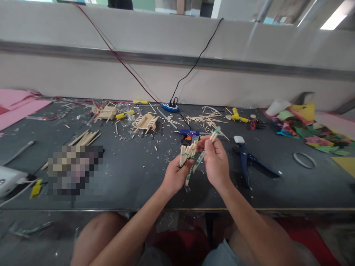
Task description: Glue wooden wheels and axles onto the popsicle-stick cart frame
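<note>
My left hand [175, 174] is closed around a bundle of wooden chopsticks [186, 152], some in clear wrappers with green print. Close beside it, my right hand [217, 164] pinches a wrapped pair of chopsticks [214, 133] whose upper end sticks out above the fingers. Another wrapper [199, 161] with green print slants between the two hands. Just behind them a blue glue gun [188, 132] with an orange trigger lies on the dark table [133, 177].
Small stick-built models [145, 122] and scattered stick pieces [206, 120] lie toward the wall. A blue power strip [170, 107] has cords plugged in. Dark blue cutters [244, 166] and a white case [239, 139] are at right, near colourful paper scraps [310, 127]. Loose chopsticks [85, 138] lie left.
</note>
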A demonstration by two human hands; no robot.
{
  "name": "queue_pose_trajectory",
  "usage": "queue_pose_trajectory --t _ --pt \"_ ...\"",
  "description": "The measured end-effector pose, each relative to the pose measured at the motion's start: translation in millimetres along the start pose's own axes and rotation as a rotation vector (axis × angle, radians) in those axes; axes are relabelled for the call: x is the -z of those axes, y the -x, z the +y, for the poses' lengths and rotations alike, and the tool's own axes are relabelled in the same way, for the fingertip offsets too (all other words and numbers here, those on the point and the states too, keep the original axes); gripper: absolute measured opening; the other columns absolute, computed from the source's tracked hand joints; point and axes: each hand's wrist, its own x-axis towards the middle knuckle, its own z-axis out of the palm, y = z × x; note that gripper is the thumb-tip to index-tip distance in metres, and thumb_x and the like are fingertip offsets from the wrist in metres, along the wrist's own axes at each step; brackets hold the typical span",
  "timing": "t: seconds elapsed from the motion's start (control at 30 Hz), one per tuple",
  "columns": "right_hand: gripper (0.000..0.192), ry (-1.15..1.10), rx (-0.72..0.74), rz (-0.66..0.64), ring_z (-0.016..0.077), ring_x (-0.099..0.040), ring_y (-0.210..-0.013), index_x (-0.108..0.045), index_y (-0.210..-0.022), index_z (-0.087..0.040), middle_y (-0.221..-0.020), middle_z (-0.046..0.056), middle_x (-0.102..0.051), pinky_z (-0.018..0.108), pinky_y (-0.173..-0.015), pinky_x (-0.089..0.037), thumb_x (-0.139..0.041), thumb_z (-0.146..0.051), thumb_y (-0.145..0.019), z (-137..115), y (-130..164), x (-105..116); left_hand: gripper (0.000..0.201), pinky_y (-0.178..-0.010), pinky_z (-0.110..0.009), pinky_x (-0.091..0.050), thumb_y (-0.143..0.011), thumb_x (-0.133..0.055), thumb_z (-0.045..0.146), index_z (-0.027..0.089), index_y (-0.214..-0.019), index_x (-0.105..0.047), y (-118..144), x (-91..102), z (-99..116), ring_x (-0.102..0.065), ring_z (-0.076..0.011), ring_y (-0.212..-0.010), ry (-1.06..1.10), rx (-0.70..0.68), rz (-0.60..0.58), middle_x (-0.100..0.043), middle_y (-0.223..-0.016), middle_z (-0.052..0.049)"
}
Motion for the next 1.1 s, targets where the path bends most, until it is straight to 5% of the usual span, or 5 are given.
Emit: queue_pose_trajectory --t 0.07,0.2,0.5,1.1 --pt "0.019 -0.025 0.006 0.033 0.0107 -0.054 -0.065 -0.056 -0.094 -0.025 -0.076 -0.001 -0.057 0.023 -0.059 -0.044 -0.043 -0.037 -0.088 -1 -2 2 0.027 -0.074 -0.027 -0.042 -0.083 -0.05 0.035 0.014 -0.093 -0.062 0 -0.5 -1 -0.052 -0.0161 -0.078 0.002 0.004 -0.001 -0.062 -0.087 -0.004" --pt "0.024 0.061 -0.086 -0.105 0.0118 -0.055 -0.064 -0.061 -0.096 -0.023 -0.077 0.0 -0.061 0.023 -0.054 -0.044 -0.057 -0.04 -0.079 -9 0 4 0.023 -0.073 -0.026 -0.042 -0.083 -0.05 0.034 0.013 -0.085 -0.06 2 -0.5 -2 -0.052 -0.0154 -0.077 0.027 -0.029 -0.045 -0.06 -0.082 -0.003" --pt "0.015 0.312 0.063 -0.355 0.0183 -0.06 -0.085 -0.066 -0.089 -0.023 -0.092 0.004 -0.064 0.032 -0.076 -0.047 -0.057 -0.032 -0.08 -28 9 20 0.026 -0.072 -0.029 -0.044 -0.084 -0.049 0.036 0.013 -0.085 -0.062 8 -5.7 -8 -0.052 -0.016 -0.075 0.04 -0.042 -0.161 -0.061 -0.082 -0.004" --pt "0.017 0.476 0.069 -0.302 0.0167 -0.062 -0.073 -0.059 -0.086 -0.022 -0.08 0.002 -0.068 0.027 -0.066 -0.047 -0.051 -0.038 -0.084 -13 21 23 0.034 -0.073 -0.029 -0.044 -0.084 -0.045 0.044 0.014 -0.079 -0.06 12 -19.7 -22 -0.051 -0.0157 -0.075 0.113 -0.035 -0.168 -0.058 -0.079 -0.004"
